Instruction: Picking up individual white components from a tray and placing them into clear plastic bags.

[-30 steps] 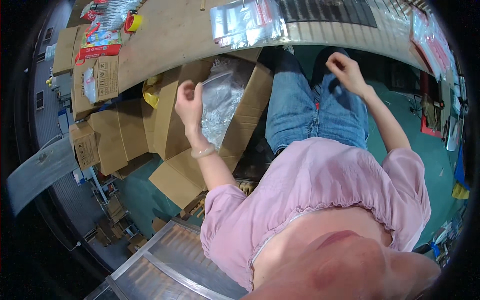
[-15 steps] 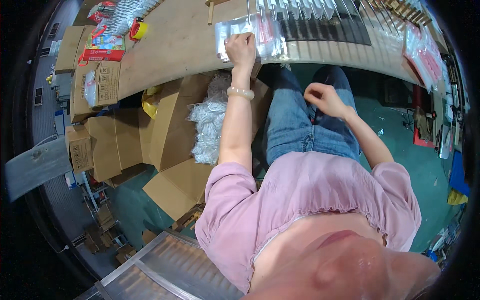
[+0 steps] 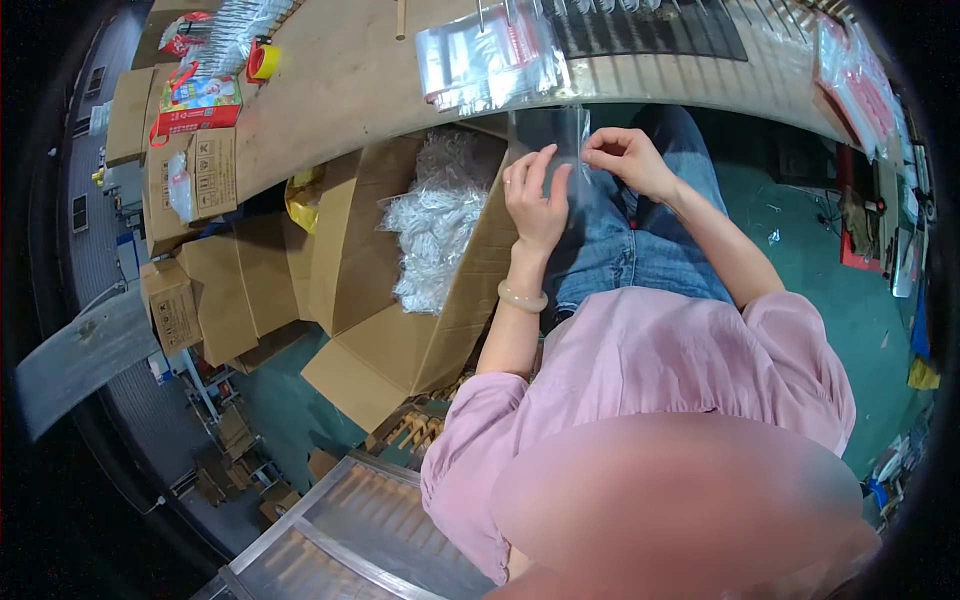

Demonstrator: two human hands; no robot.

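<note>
1. Left hand (image 3: 535, 195) and right hand (image 3: 622, 160) each pinch an edge of one clear, flat plastic bag (image 3: 552, 135), held over the lap.
2. Fingers seem to part its mouth; glare blurs this.
3. Left of the grip: open cardboard box (image 3: 400, 340) of bagged clear parts.

The clear thin plastic bag (image 3: 548, 140) held between the left hand (image 3: 535, 200) and right hand (image 3: 622, 160) is nearly see-through, so its lower edge cannot be made out; the open brown cardboard box (image 3: 400, 340) hides most of its crinkled clear plastic packets (image 3: 432, 225), and the pile of clear red-striped bags (image 3: 495, 55) is cut by the top edge
</note>
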